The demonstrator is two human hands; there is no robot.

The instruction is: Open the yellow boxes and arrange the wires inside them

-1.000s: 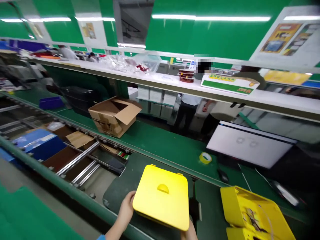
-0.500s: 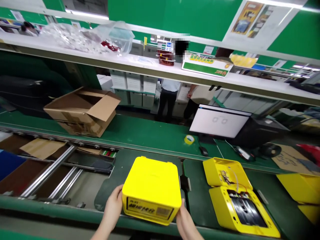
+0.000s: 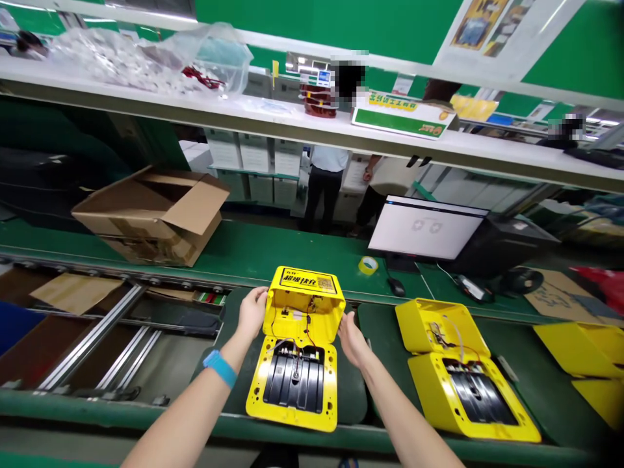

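Note:
A yellow plastic case [image 3: 297,344] lies opened on the dark green pad in front of me. Its lid half [image 3: 303,302] stands up at the back, with red and white wires inside; the flat base half [image 3: 294,383] shows a black ribbed insert. My left hand [image 3: 252,311] grips the lid's left edge, and a blue band is on that wrist. My right hand [image 3: 351,338] rests against the lid's right lower corner, fingers curved at the edge. A second opened yellow case [image 3: 458,374] lies to the right.
An open cardboard box [image 3: 153,214] sits on the green belt at the left. A monitor [image 3: 426,227], a mouse [image 3: 397,286] and a yellow tape roll [image 3: 367,265] stand behind. More yellow shells [image 3: 592,364] lie far right. People stand beyond the white shelf [image 3: 292,130].
The case was held closed in both hands above the pad. Now it lies on the pad swung open, and my hands have moved forward to the raised lid's sides.

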